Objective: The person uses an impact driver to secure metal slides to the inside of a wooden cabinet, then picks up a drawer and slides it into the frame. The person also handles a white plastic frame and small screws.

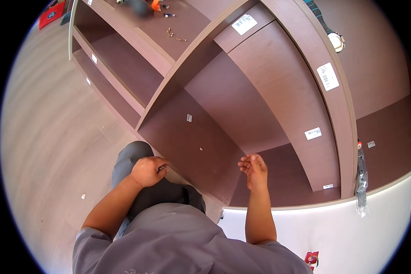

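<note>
A large brown wood-grain cabinet (260,91) lies in front of me, its compartments facing up. My left hand (147,171) is beside the cabinet's near edge, over my bent knee. Its fingers are curled toward the thumb, and whatever may be between them is too small to make out. Over the near compartment, my right hand (255,170) is raised with its fingers bent but apart, and nothing shows in it. A white barcode label (313,133) is stuck on the wide inner board to the right of that hand.
Several small screws (170,33) lie on the far panel. At right, a metal drawer slide (361,173) in clear plastic rests across the cabinet's edge. A white panel (297,228) borders the near right side. A red packet (311,257) lies there. Pale wooden floor (45,137) extends left.
</note>
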`<move>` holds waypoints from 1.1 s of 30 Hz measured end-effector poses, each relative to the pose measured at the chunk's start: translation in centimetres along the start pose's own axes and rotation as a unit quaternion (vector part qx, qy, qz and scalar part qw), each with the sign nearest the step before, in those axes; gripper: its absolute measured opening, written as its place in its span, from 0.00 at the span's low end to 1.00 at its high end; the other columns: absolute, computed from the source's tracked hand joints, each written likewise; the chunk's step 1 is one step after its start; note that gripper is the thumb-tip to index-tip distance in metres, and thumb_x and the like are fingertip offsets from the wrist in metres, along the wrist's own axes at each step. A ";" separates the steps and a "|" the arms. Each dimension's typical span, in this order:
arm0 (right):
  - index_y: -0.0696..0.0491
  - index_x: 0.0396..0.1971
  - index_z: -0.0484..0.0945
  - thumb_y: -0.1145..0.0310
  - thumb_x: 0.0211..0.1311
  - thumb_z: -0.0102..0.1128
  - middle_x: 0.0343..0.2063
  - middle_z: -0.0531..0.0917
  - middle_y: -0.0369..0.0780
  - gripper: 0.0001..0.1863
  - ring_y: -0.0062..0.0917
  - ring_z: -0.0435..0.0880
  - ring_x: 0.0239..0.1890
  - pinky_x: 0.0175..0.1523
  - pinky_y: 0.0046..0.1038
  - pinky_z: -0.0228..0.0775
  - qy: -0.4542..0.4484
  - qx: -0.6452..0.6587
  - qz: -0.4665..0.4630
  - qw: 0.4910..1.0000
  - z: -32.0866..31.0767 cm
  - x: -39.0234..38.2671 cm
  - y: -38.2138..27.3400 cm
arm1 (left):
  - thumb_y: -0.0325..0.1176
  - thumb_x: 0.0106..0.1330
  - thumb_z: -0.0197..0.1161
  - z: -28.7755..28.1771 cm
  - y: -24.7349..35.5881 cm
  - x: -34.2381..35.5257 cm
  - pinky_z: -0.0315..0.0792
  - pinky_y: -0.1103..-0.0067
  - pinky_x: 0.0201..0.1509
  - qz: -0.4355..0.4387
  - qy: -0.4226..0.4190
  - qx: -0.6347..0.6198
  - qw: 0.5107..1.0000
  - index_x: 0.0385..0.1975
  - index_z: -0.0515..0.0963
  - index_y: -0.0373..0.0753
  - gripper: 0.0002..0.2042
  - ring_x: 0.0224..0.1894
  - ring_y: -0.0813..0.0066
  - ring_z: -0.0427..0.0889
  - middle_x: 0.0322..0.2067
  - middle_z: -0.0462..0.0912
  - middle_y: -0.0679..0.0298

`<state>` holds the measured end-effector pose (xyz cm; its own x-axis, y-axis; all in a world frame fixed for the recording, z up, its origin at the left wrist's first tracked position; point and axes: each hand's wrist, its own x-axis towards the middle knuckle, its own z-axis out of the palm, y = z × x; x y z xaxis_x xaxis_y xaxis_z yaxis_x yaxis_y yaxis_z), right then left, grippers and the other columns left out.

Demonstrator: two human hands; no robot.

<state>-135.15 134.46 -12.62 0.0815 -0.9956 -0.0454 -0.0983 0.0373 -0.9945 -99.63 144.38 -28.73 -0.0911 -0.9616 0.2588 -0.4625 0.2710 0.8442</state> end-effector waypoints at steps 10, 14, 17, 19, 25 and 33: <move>0.55 0.43 0.81 0.63 0.70 0.65 0.41 0.86 0.40 0.11 0.24 0.86 0.40 0.42 0.26 0.75 -0.031 -0.222 -0.146 0.963 1.7 4.1 -1.9 | 0.32 0.61 0.65 -0.7 -0.4 -0.1 0.80 0.66 0.45 0.002 0.015 -0.015 1.000 0.43 0.85 0.39 0.12 0.39 0.55 0.87 0.36 0.87 0.55; 0.52 0.45 0.82 0.65 0.59 0.71 0.50 0.84 0.40 0.15 0.37 0.82 0.54 0.55 0.38 0.75 0.015 -0.524 -0.517 0.677 6.4 7.3 -9.3 | 0.32 0.62 0.64 -0.4 -1.2 0.0 0.80 0.65 0.46 -0.004 0.013 -0.007 1.000 0.43 0.85 0.39 0.11 0.39 0.53 0.86 0.37 0.88 0.55; 0.52 0.52 0.80 0.64 0.57 0.71 0.61 0.78 0.41 0.22 0.41 0.72 0.67 0.68 0.46 0.64 0.009 -0.596 -0.584 0.552 11.8 9.8 -14.2 | 0.32 0.63 0.64 -0.2 -1.6 0.3 0.80 0.65 0.46 -0.014 0.022 -0.002 1.000 0.42 0.85 0.39 0.10 0.40 0.52 0.86 0.37 0.88 0.54; 0.51 0.62 0.74 0.59 0.59 0.69 0.69 0.70 0.41 0.30 0.39 0.62 0.74 0.75 0.48 0.54 0.011 -0.648 -0.577 0.497 15.2 11.8 -16.5 | 0.33 0.63 0.63 -0.3 -1.3 0.5 0.80 0.65 0.47 -0.022 0.023 0.000 0.999 0.41 0.85 0.39 0.10 0.40 0.52 0.86 0.37 0.88 0.53; 0.51 0.77 0.55 0.46 0.68 0.56 0.79 0.51 0.41 0.43 0.34 0.44 0.81 0.81 0.48 0.32 0.080 -0.762 -0.485 0.421 20.3 17.1 -17.1 | 0.34 0.64 0.63 0.1 -1.1 0.9 0.80 0.65 0.47 -0.032 0.031 0.007 0.999 0.41 0.86 0.39 0.10 0.40 0.52 0.87 0.37 0.88 0.52; 0.53 0.75 0.59 0.48 0.66 0.58 0.78 0.56 0.39 0.42 0.31 0.49 0.80 0.81 0.45 0.36 0.015 -0.787 -0.491 0.374 18.7 16.3 -14.6 | 0.32 0.65 0.63 0.4 -1.7 1.0 0.80 0.65 0.46 -0.022 0.044 0.016 0.999 0.41 0.86 0.39 0.09 0.40 0.52 0.87 0.37 0.88 0.52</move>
<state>-113.87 119.29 -0.65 0.8362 -0.4640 0.2922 -0.4983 -0.4208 0.7580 -99.27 142.89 -30.08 0.0070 -0.9650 0.2621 -0.4921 0.2249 0.8410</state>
